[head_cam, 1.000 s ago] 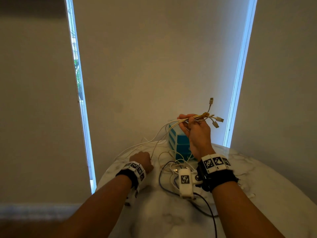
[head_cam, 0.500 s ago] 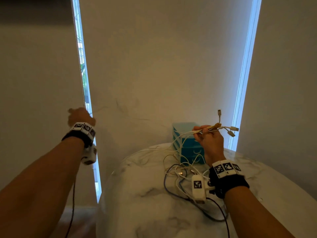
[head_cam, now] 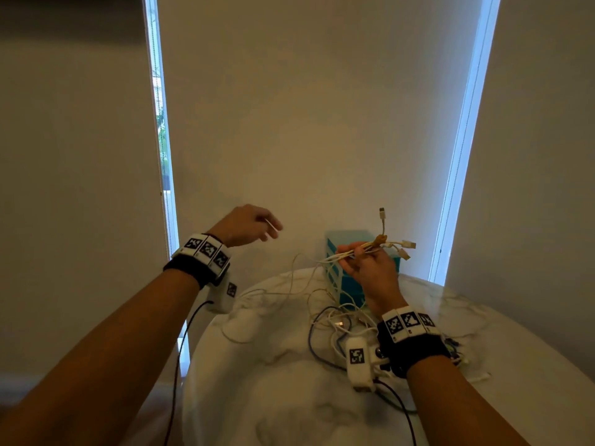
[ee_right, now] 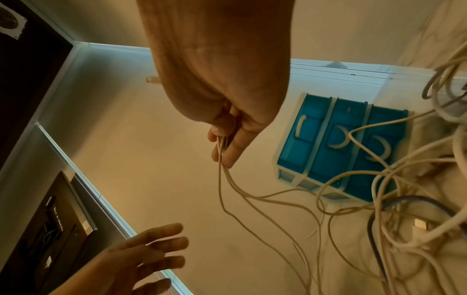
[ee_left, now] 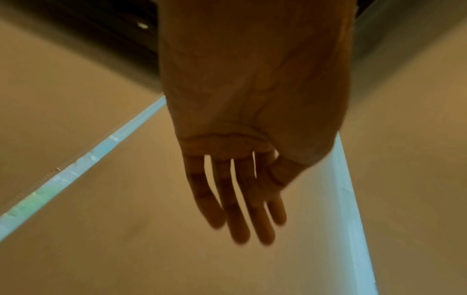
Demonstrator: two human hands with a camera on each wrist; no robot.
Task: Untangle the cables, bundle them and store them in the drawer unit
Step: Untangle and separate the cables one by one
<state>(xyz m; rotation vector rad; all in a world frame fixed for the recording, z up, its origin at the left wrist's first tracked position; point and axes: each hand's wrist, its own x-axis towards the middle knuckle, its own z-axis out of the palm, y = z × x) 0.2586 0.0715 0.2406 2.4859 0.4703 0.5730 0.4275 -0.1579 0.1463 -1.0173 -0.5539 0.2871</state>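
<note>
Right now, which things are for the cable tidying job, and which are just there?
For the job: white cables pinched in the right hand; tangled cables on the table; blue drawer unit; empty left hand.

Just there: marble table; window blinds.

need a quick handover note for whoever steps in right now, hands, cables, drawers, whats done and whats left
Left hand: open, in the air, holding nothing.
Right hand: pinching a bunch of thin white cables near their plug ends, raised in front of the blue plastic drawer unit.
The rest of the white and dark cables lie tangled on the white marbled round table.
Done: plug ends gathered.
Left: untangle, bundle, store; all three drawers look shut.
</note>
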